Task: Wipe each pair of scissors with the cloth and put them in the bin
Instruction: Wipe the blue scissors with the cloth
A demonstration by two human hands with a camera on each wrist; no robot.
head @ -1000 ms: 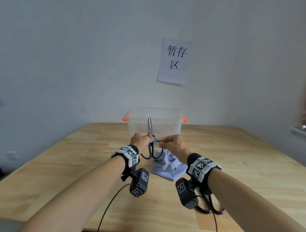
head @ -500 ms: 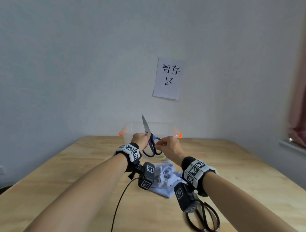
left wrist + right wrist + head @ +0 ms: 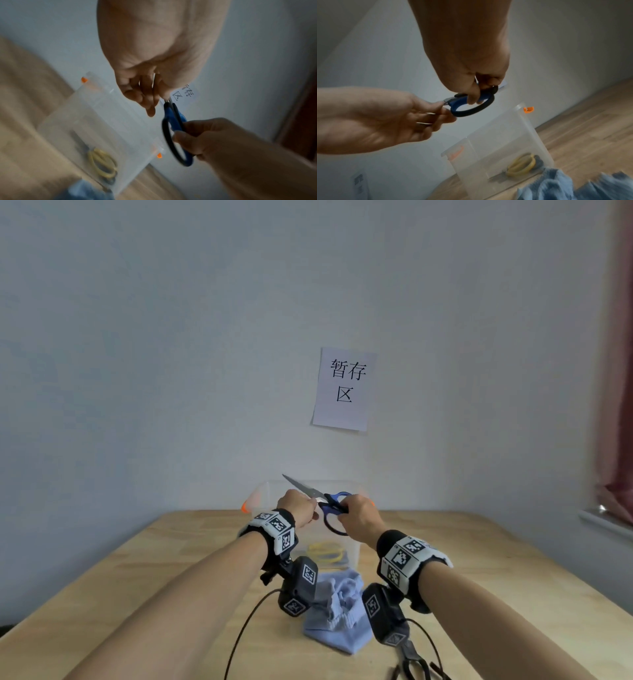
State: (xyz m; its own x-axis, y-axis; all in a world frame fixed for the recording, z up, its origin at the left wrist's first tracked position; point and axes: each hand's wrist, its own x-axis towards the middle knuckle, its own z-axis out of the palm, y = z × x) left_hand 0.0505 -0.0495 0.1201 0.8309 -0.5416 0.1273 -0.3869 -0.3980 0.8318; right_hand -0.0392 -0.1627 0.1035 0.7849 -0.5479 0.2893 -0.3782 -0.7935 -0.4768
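Fingers of your left hand: curled, pinching the steel blades of the blue-and-black-handled scissors near the pivot. Blades closed together.

Fingers of your right hand: curled round the blue handle, thumb and forefinger pinching the upper loop; the larger black-edged loop hangs free below.

Item 1, blue-and-black-handled scissors: held in the air between both hands, above the near rim of the bin. Long axis close to level, slightly raised at the tip. Tip points to your left and up; handles point to your right.

Item 2, clear plastic bin with orange clips: stands on the table against the wall, just beyond your hands. Contents: one pair of yellow-handled scissors lying on the floor of the bin, with something dark beside it that you cannot make out.

Item 3, crumpled pale blue cloth: lies on the table just in front of the bin, between your forearms, touched by neither hand.

Item 4, black-handled scissors: lie on the table near your right forearm, partly hidden by the wrist camera.

Item 5, light wooden table: bears items 2 to 4.

Item 6, white paper sign with black characters: fixed to the grey wall above the bin.
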